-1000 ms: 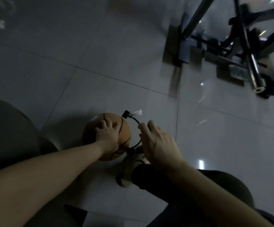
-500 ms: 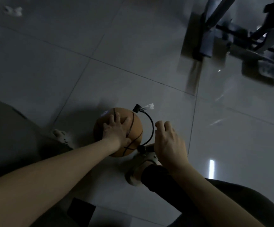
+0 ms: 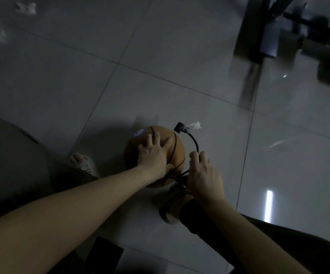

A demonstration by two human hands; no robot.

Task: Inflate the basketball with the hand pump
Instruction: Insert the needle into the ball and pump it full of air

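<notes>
Basketball [image 3: 180, 153] lies on a glossy grey tiled floor [image 3: 160, 56], between the person's two feet: a sandalled foot [image 3: 83, 165] to its left and a shoe [image 3: 170, 208] just below it. A dark metal frame [image 3: 267, 36] stands well away at the upper right, white scraps [image 3: 26, 7] lie far off at the upper left, and a dark flat object [image 3: 105, 252] shows at the bottom edge. The light is dim. The ball is orange-brown with black seams and a pale round mark near its top. A black connector [image 3: 179, 127] sits at its upper right, with a white tag [image 3: 193, 125] beside it, and a black hose [image 3: 194, 141] arcs from there down to the right hand. The left hand [image 3: 154, 155] rests flat on top of the ball, fingers spread and straight, thumb on the near side. The right hand [image 3: 203, 175] is just right of the ball, knuckles up, fingers curled down round the top of the hand pump [image 3: 182, 179], which is mostly hidden beneath the palm
</notes>
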